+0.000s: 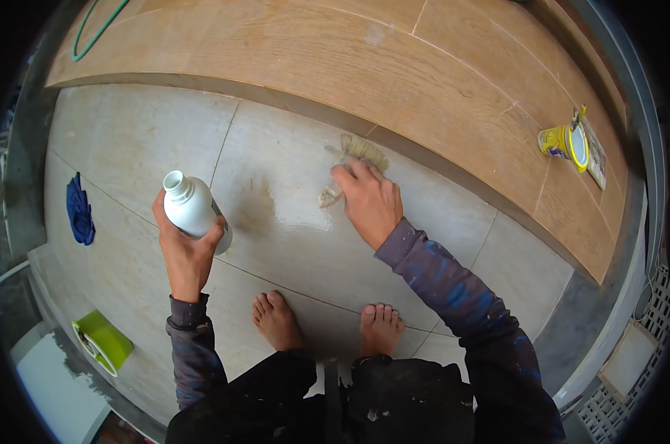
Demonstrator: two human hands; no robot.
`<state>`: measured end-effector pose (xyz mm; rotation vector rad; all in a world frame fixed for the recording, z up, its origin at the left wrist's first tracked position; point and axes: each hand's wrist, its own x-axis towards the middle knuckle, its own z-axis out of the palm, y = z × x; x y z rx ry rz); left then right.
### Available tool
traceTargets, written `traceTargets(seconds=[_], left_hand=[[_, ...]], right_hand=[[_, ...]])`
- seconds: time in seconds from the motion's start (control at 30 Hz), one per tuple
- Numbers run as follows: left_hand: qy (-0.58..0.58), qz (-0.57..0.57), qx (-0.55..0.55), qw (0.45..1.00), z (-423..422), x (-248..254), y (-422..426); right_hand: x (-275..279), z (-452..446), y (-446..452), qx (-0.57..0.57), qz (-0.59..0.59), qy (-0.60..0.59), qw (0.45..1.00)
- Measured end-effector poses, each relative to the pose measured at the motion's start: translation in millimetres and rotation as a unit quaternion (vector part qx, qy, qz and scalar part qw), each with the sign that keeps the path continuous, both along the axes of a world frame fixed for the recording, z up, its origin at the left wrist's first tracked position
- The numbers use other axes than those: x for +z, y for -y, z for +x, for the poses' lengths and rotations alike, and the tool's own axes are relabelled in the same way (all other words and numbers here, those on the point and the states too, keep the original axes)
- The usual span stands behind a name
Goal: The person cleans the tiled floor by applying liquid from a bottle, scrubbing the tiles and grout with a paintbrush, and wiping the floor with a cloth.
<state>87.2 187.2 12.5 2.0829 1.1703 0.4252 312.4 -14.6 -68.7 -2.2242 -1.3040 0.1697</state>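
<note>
Presently, your right hand (372,207) grips the brush (362,148) just in front of the wood-look step (275,44), fingers closed over its top; the bristles fan toward the step, while the handle end points obliquely away from it. Whether the bristles press on the tiled floor (142,118) cannot be told. Your left hand (187,255) is wrapped around the white bottle (196,211), fingers and thumb on opposite sides, farther out from the step and leftward along it; the uncapped mouth is the end nearer the step. Of your two hands, the right is thus closer to the step. A wet patch (298,218) lies between bottle and brush, farther from the step than the bristles.
</note>
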Motion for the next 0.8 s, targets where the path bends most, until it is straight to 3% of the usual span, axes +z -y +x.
traceTargets(seconds=[0.07, 0.13, 0.2, 0.27, 0.33, 0.4, 0.43, 0.47, 0.57, 0.63, 0.73, 0.77, 0.8], left_hand=[[0.006, -0.008, 0.006, 1.000, 2, 0, 4], [0.003, -0.014, 0.002, 1.000, 1, 1, 4], [0.013, 0.005, -0.013, 1.000, -2, -7, 0], [-0.002, 0.001, -0.004, 1.000, -1, -2, 4], [0.000, 0.006, -0.005, 1.000, 8, 0, 9], [0.015, -0.005, 0.000, 1.000, 10, 1, 10], [0.011, -0.004, 0.002, 1.000, 11, 2, 10], [0.007, 0.003, 0.001, 1.000, 9, 5, 11], [0.007, -0.001, 0.012, 1.000, -3, 10, 13], [0.021, -0.013, 0.010, 1.000, -2, 7, 16], [0.007, -0.007, -0.004, 1.000, -9, 5, 16], [0.003, -0.007, -0.001, 1.000, -12, 6, 15], [0.002, -0.006, 0.006, 1.000, -14, 7, 14]], right_hand=[[-3, 0, -20, -0.027, -0.015, -0.047, 0.998], [-14, -29, -21, 0.122, 0.120, 0.074, 0.983], [-8, -13, -16, 0.102, 0.121, 0.059, 0.986], [24, 24, -31, -0.022, -0.115, -0.131, 0.984], [3, 10, -49, -0.016, -0.063, -0.085, 0.994], [-31, -8, -54, 0.027, 0.140, 0.098, 0.985], [-7, -5, -37, -0.008, 0.064, 0.041, 0.997], [21, 1, -20, -0.055, -0.134, -0.034, 0.989], [30, 23, -10, -0.064, -0.221, -0.079, 0.970], [5, 11, -34, -0.005, -0.013, 0.001, 1.000], [-14, 5, -59, 0.004, 0.094, 0.053, 0.994], [-12, 3, -37, -0.023, 0.062, -0.018, 0.998], [-1, 9, -18, -0.020, 0.063, -0.017, 0.998]])
